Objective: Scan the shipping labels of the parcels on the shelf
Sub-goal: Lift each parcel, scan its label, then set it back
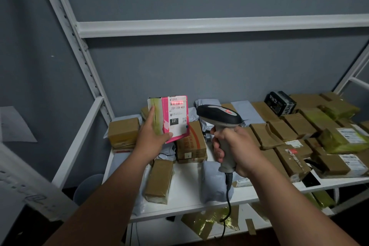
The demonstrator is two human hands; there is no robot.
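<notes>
Left hand is gripping a parcel upright above the shelf; right hand is gripping a scanner just beside it

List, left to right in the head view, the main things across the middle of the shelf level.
Shelf upright → brown box → left hand → pink parcel → scanner → right hand → black parcel → green-taped parcel.

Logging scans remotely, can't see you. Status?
Left hand holds pink parcel upright. Right hand grips scanner, red beam on label barcode. Nothing between.
</notes>
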